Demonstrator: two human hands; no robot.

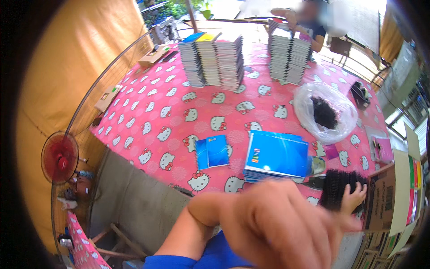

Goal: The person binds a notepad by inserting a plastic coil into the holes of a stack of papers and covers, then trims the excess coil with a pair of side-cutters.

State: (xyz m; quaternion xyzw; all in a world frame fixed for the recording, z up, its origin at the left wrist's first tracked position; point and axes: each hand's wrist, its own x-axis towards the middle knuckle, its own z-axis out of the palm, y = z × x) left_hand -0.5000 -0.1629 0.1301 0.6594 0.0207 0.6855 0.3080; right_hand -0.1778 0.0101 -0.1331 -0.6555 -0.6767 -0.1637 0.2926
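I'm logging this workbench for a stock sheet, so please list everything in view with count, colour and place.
table: one, pink cartoon-cat cloth, centre
tall notebook stacks: several, mostly white edges, far side
blue notebook stack: one, near centre
blue booklet: one, left of that stack
plastic bag: one, clear, dark coils inside, right
black binding coils: one bunch, near right edge
cardboard box: one, brown, far right
fan: one, red, left floor
another person: one, far side
left hand: blurred, close, empty
right hand: on the coils

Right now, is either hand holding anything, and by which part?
Right hand rests on the black spiral bindings, grip unclear. Left hand is blurred; cannot tell.
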